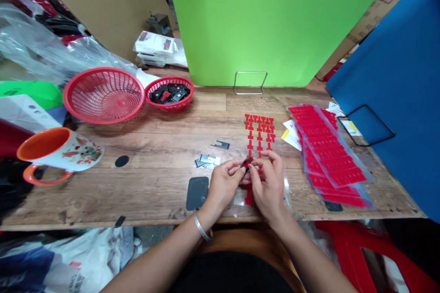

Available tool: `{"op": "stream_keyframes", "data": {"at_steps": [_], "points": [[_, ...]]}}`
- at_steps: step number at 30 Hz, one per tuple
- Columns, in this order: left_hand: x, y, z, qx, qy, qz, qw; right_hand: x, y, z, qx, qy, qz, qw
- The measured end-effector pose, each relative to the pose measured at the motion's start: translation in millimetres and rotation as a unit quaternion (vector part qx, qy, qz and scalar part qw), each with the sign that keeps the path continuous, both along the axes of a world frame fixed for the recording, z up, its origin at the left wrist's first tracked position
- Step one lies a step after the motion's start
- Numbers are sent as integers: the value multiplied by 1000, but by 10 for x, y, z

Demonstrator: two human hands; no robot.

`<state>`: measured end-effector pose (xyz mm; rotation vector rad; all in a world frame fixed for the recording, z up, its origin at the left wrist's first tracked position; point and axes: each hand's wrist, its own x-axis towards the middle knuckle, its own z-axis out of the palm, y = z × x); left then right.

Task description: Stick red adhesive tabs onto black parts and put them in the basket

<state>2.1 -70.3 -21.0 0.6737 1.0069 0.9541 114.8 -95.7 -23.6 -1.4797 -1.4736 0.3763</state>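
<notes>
Above a sheet of red T-shaped stickers [260,136], my left hand [222,184] pinches a small flat black piece [246,163] between thumb and fingers. Some red shows on that piece. My right hand [268,184] meets it from the other side, thumb and index finger closed at its edge; the other fingers are raised and bent. The fingertips partly hide the piece and the sheet's lower part. Left of my hands lie several flat grey-black pieces [209,160], with a forked one [221,145] just behind them.
A small red basket [170,106] holds black pieces, beside a larger red basket [103,119]. An orange-and-white mug [82,151] lies tipped at left. Stacked red sticker sheets [330,151] lie at right. Green [275,23] and blue [395,82] boards stand behind, with wire stands.
</notes>
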Motion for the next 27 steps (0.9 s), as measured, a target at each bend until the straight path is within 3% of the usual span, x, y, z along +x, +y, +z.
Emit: {"op": "stream_keyframes", "data": {"at_steps": [4,9,18,27], "points": [[4,-18,5,-9,2,-10,1000,49,58,62,-44,38,-2,998],[5,-31,-12,-11,2,-21,1000,78,81,19,-95,94,9,991],[2,-44,-17,-5,4,-20,1000,43,74,48,-146,179,5,973],[-20,-47,-1,-2,3,-36,999,88,77,18,-142,131,2,981]]}}
